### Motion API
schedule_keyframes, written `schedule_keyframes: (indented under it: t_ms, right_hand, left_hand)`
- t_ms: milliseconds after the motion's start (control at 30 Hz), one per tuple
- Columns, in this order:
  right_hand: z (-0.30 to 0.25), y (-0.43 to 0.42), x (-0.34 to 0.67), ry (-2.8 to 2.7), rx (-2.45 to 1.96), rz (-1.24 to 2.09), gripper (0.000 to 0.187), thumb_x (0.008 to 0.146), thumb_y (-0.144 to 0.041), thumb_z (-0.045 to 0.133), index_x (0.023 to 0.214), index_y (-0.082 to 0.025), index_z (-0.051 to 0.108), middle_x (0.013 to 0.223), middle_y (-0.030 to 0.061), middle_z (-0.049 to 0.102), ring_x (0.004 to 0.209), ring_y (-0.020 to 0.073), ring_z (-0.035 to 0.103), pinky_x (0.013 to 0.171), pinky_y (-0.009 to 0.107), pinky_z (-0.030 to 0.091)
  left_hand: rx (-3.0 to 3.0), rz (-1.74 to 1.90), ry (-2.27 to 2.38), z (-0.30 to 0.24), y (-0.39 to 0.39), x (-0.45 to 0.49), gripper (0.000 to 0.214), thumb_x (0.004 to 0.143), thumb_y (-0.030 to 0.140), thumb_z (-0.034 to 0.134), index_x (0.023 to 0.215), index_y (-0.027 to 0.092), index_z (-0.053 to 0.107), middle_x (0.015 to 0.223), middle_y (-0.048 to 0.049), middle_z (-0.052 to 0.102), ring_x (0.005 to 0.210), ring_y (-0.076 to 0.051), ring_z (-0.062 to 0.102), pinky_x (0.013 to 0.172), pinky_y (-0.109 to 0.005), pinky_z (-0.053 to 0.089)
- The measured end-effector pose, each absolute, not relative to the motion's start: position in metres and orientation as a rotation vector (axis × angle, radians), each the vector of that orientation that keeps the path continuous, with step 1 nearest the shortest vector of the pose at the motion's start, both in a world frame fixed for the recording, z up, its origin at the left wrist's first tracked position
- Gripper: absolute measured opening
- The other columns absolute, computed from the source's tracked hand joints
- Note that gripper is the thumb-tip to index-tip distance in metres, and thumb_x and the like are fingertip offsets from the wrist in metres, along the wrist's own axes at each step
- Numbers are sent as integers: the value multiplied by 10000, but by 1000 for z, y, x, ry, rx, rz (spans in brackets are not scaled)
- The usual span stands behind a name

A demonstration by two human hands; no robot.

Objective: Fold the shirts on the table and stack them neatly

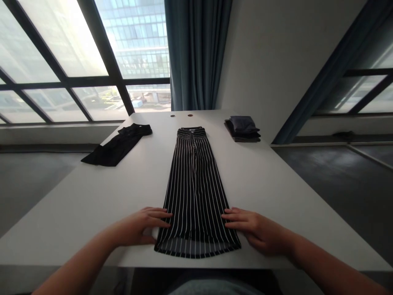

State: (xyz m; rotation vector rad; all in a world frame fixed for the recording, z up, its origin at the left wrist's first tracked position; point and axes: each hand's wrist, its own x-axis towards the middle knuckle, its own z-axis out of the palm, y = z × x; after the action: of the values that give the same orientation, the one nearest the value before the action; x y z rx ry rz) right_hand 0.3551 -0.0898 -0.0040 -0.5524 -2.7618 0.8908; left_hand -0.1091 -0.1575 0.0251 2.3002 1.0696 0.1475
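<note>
A long black garment with white stripes [194, 184] lies flat down the middle of the white table [129, 196]. Its narrow gathered end, with a small label, points away from me, and its wide hem is near the table's front edge. The hem gapes a little, showing the inner side of the fabric. My left hand [139, 225] rests its outstretched fingertips on the left edge just above the hem, thumb lower down beside the cloth. Opposite it, my right hand [253, 227] touches the right edge with its fingers extended. Both hands are open, neither gripping the fabric.
On the left side of the table lies a black garment [119, 143], loosely laid out. A small stack of folded dark clothes [242, 129] sits at the far right. Two small round discs [190, 115] show near the far edge, before a blue curtain [198, 53].
</note>
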Motion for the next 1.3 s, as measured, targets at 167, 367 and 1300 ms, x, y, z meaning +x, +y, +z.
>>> schedule_keyframes:
  t_ms: [167,367,1300]
  right_hand:
    - [-17,-90,342,-2838,-594,668,583,933,-155,630,1484,-345,606,1571,69,540,1521,324,409,1261,637,297]
    - [-49,-93,318,-2636,-637,369,605,885,-7,493,1384,-294,678,1445,94,649,1369,277,581,1212,630,374]
    - [31,-119,328,-2435,-761,869,295,1055,-362,511,1151,-214,748,1036,70,799,926,200,756,858,308,559]
  left_hand:
    - [2418,194,1264,10,-165,-99,496,898,167,677,1338,394,693,1482,1,624,1378,-263,552,1183,-464,411]
    - [2602,300,1412,-15,-174,-64,376,969,142,565,1294,280,695,1313,-60,703,1221,-250,620,1121,-458,442]
    - [2239,726,1311,25,-209,-53,314,825,138,535,1073,235,701,962,-31,772,881,-195,718,827,-312,539]
